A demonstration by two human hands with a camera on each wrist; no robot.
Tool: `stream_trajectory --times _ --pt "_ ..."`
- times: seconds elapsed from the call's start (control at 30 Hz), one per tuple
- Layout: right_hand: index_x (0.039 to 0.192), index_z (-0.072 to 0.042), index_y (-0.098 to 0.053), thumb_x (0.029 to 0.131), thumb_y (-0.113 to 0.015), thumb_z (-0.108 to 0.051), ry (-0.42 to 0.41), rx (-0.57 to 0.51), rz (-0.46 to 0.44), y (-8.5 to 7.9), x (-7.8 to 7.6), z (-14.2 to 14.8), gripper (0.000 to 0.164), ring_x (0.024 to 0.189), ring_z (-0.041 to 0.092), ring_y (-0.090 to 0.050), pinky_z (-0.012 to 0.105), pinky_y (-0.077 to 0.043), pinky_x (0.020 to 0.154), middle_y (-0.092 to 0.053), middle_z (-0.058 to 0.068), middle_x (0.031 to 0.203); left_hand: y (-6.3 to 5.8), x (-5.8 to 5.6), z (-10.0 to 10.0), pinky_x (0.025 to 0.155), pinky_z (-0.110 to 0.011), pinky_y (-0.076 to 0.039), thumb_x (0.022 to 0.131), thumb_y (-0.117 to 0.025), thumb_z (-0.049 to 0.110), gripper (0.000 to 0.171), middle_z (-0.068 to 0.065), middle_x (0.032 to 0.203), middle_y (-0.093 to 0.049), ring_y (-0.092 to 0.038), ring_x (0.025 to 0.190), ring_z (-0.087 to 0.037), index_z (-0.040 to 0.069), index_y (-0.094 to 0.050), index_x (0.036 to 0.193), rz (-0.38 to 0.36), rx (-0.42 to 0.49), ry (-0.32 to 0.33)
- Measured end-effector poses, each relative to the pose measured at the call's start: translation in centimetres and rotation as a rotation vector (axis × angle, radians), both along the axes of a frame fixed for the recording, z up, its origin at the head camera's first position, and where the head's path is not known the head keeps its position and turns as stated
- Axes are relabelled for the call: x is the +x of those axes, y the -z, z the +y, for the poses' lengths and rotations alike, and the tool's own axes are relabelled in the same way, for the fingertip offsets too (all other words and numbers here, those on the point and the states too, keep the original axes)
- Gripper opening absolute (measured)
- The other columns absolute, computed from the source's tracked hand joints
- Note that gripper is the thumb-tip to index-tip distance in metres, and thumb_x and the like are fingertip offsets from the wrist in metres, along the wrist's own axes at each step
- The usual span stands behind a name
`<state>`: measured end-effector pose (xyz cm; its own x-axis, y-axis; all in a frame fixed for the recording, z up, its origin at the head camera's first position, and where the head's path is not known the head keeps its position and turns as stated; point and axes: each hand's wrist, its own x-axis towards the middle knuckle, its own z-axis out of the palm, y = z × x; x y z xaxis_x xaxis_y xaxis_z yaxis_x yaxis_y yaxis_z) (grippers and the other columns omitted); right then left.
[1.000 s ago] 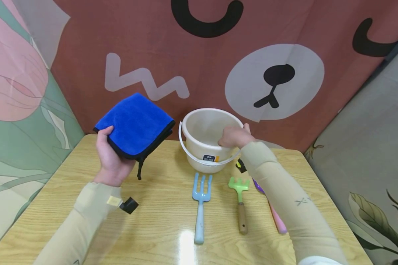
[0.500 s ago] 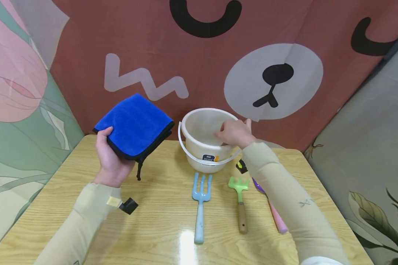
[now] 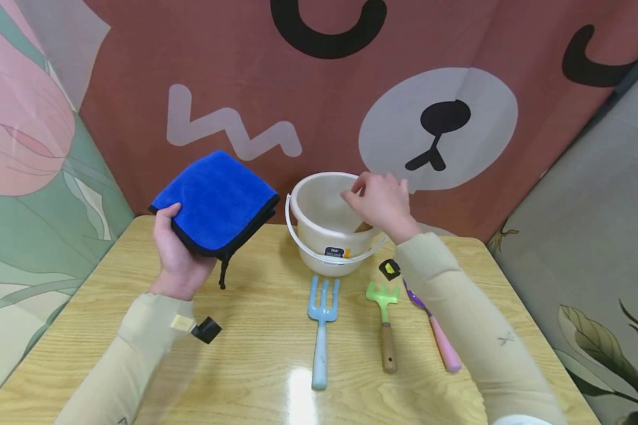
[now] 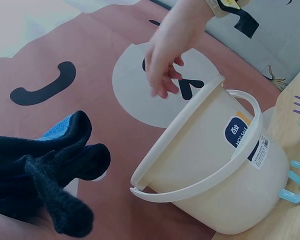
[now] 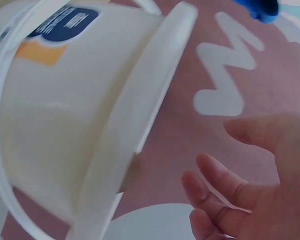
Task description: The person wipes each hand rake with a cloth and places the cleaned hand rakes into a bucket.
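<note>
Nearest me, a blue fork lies right in front of the bucket, with a green rake and a pink-handled tool off its front right. Left hand is out to the bucket's left, thumb clamped over a folded blue cloth, palm underneath, cloth not touching the bucket. Right hand is over the bucket's right rim, bare, fingers loosely bent, thumb apart from them. Something brown shows just inside that rim. Bear backdrop behind the bucket.
</note>
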<state>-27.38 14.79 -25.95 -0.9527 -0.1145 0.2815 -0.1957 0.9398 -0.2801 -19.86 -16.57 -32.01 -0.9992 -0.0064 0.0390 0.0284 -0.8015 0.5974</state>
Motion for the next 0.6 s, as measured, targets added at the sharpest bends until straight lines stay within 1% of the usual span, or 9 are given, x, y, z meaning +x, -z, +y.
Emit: stream_trajectory --times 0.13,0.27,0.37,0.43,0.6 --pt "0.097 -0.01 -0.073 0.092 -0.063 -0.046 -0.033 -0.066 0.074 -0.6 1.0 0.0 0.038 0.091 0.029 -0.057 0.049 -0.041 0.087 -0.07 0.008 0.086 0.1 0.0 0.0 0.094 -0.034 -0.048 0.097 -0.047 0.048 0.058 -0.001 0.15 -0.038 -0.044 0.127 -0.022 0.028 -0.032 0.149 -0.006 -0.006 0.0" --pt "0.093 -0.011 -0.072 0.092 -0.063 -0.046 -0.055 -0.134 0.107 -1.2 2.1 0.1 0.037 0.084 0.026 -0.059 0.044 -0.046 0.076 -0.07 0.007 0.086 0.1 0.0 0.0 0.096 -0.035 -0.046 0.097 -0.047 0.05 0.058 0.0 0.152 -0.037 -0.041 0.13 -0.022 0.03 -0.031 0.15 -0.022 -0.017 0.0" --pt "0.092 -0.012 -0.07 0.092 -0.063 -0.048 -0.065 -0.171 0.099 -1.6 3.2 0.1 0.037 0.079 0.024 -0.058 0.041 -0.046 0.066 -0.069 0.005 0.086 0.2 0.1 0.0 0.097 -0.035 -0.045 0.097 -0.047 0.051 0.058 0.001 0.153 -0.036 -0.04 0.132 -0.022 0.031 -0.03 0.149 -0.041 -0.024 0.002" --pt "0.09 -0.014 -0.069 0.092 -0.063 -0.05 -0.069 -0.184 0.093 -1.7 3.9 0.1 0.037 0.075 0.023 -0.058 0.039 -0.045 0.062 -0.068 0.003 0.085 0.2 0.2 0.0 0.097 -0.035 -0.045 0.097 -0.046 0.051 0.058 0.001 0.152 -0.036 -0.04 0.131 -0.022 0.031 -0.03 0.149 -0.045 -0.022 0.003" --pt "0.086 -0.016 -0.069 0.091 -0.064 -0.052 -0.08 -0.206 0.065 -1.9 5.4 0.2 0.038 0.068 0.022 -0.057 0.038 -0.043 0.059 -0.068 0.002 0.079 0.3 0.1 0.0 0.096 -0.034 -0.046 0.097 -0.047 0.049 0.057 0.0 0.151 -0.038 -0.042 0.129 -0.021 0.029 -0.032 0.149 -0.025 0.003 0.005"
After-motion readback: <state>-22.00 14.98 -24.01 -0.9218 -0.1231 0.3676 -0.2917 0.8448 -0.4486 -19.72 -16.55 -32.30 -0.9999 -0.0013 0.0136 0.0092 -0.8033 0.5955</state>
